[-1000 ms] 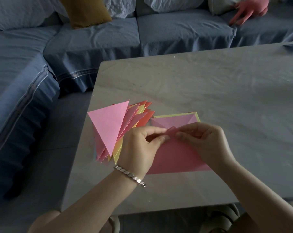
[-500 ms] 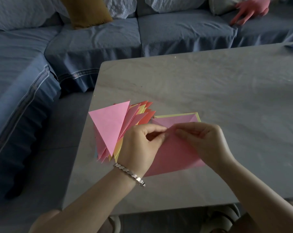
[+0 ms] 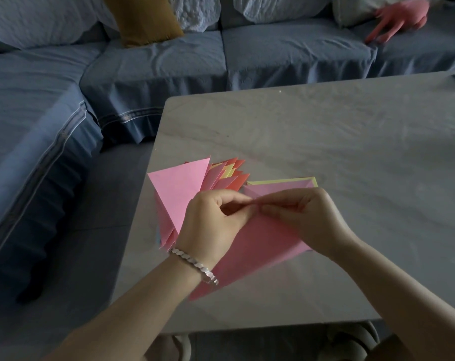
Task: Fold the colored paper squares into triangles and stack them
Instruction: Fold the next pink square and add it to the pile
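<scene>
The left hand (image 3: 212,225) and the right hand (image 3: 308,217) meet fingertip to fingertip. Each one pinches the top corner of a pink paper (image 3: 260,247) with thumb and fingers. The paper hangs over the near part of the bench (image 3: 338,131). A fanned pile of triangles (image 3: 180,191) lies just to its left. Flat squares (image 3: 281,184) lie behind the hands.

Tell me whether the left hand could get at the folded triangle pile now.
Probably yes. The folded triangle pile lies uncovered right beside the left hand, nothing between them; but both it and the right hand pinch the pink sheet, so it must let go first.
</scene>
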`<state>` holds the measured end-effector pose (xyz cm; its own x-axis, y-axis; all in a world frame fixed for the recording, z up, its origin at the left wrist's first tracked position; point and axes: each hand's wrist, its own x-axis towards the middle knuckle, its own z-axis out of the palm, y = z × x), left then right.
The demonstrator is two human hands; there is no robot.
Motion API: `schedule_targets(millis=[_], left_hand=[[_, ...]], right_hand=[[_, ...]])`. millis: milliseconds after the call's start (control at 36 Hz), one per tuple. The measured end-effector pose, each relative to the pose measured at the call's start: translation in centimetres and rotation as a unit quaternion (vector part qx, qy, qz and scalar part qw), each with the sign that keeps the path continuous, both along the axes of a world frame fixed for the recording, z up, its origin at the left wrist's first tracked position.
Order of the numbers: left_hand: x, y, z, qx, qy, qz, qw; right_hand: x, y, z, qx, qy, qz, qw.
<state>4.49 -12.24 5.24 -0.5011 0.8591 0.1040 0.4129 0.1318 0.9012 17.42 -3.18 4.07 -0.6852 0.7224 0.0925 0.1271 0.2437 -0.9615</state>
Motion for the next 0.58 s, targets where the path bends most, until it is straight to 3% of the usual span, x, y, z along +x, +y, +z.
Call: schedule_targets(millis=[139,222,389,528,583], left_hand=[[-1.3,-0.3,-0.3,-0.053,-0.058,-0.024,0.997],[-2.1,-0.7,-1.1,-0.049,-0.071,-0.007,0.996],[-4.5,-1.9,-5.4,-0.031,-0.178,0.169,0.969],[-6.3,-2.8,-9.9,-0.083,-0.061,0.244,0.964],[-6.4,-3.0,-10.7,-0.089,-0.035,0.251,0.963]], right_hand=[[-0.9,0.4,-0.2,0.048,-0.049,0.033,0.997],[-1.2,0.7,-0.7,0.107,-0.063,-0.016,0.992],[-1.0,0.5,-3.9,0.222,-0.099,-0.107,0.964],[-2.0,-2.2,-7.1,0.304,-0.168,0.056,0.936],[-2.8,-3.3,-7.8,0.336,-0.208,0.134,0.909]])
